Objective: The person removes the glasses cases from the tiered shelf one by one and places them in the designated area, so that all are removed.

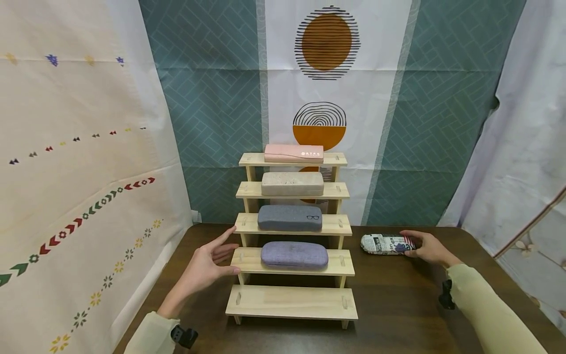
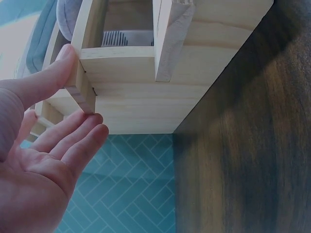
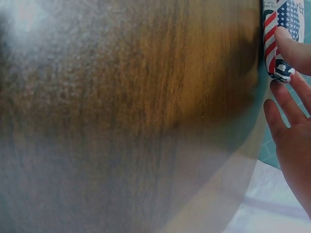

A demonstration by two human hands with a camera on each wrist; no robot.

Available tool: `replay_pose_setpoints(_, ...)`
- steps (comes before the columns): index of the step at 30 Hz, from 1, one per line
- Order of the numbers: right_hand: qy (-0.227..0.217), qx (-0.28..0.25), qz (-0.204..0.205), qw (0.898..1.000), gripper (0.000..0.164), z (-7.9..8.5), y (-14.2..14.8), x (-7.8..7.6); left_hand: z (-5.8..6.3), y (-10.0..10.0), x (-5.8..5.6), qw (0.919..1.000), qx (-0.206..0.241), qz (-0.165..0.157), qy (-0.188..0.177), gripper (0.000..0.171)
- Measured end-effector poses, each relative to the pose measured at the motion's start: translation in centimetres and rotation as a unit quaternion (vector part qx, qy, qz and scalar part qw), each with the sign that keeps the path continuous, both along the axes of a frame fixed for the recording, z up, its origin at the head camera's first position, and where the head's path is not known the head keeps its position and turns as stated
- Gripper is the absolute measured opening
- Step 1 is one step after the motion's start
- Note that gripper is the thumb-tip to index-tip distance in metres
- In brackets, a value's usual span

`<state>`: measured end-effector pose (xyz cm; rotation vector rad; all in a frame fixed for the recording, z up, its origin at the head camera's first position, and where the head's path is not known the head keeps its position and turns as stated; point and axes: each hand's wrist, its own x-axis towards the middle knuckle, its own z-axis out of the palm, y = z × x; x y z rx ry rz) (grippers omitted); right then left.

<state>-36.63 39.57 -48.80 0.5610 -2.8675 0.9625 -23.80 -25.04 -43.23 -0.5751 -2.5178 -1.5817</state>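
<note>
A stepped wooden display rack [image 1: 292,300] stands on the brown table, with eyeglass cases on its upper tiers: pink [image 1: 294,153], cream [image 1: 292,184], slate blue [image 1: 290,218] and lavender [image 1: 294,255]. My left hand [image 1: 208,263] grips the rack's left side. In the left wrist view its thumb [image 2: 51,75] presses one face of a tier's end, and fingertips touch the other. To the right of the rack, a newspaper-print glasses case [image 1: 382,244] with a flag pattern lies on the table. My right hand [image 1: 428,247] holds its right end between thumb and fingers.
The rack's lowest tier is bare wood. Behind stands a teal and white curtain [image 1: 212,108] with orange circle prints. Pale patterned cloths hang at the left [image 1: 79,147] and right [image 1: 522,196]. The dark wooden table [image 1: 389,305] extends around the rack.
</note>
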Motion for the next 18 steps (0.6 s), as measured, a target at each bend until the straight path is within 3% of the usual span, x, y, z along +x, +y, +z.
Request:
replay_pose_setpoints(9,0.014,-0.008,0.003,1.0,0.062,0.4,0.0,0.5,-0.2,0.2,0.0,1.0,-0.003,0.003,-0.007,0.103)
replay_pose_setpoints(18,0.055,0.002,0.019,0.998,0.061,2.5,-1.1,2.3,-0.1,0.1,0.1,1.0,-0.005,0.004,-0.005,0.103)
